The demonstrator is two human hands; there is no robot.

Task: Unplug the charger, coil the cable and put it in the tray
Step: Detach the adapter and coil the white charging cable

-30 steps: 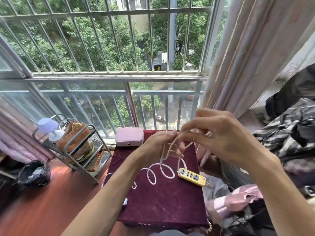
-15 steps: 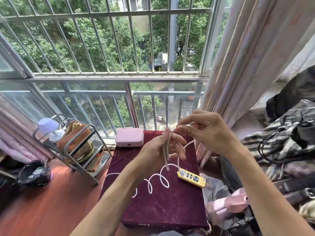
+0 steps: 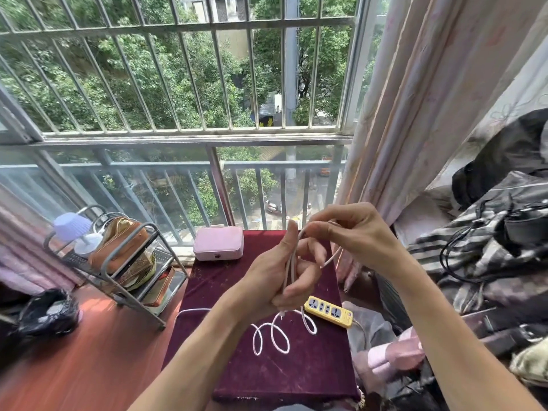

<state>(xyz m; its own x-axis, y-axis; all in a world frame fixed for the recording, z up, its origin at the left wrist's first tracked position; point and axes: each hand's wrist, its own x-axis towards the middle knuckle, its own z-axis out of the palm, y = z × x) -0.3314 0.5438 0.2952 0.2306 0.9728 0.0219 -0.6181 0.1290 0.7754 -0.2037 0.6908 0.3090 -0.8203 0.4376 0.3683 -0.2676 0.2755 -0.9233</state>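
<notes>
Both hands coiling white cable [image 3: 271,333] above surface [image 3: 296,372].
Left hand [image 3: 281,280] grip closed on loops; right hand [image 3: 350,232] pinches cable.

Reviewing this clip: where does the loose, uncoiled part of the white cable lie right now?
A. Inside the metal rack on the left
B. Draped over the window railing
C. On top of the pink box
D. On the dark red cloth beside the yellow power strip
D: the white cable hangs from the left hand and loops on the dark red cloth beside the yellow power strip.
</notes>
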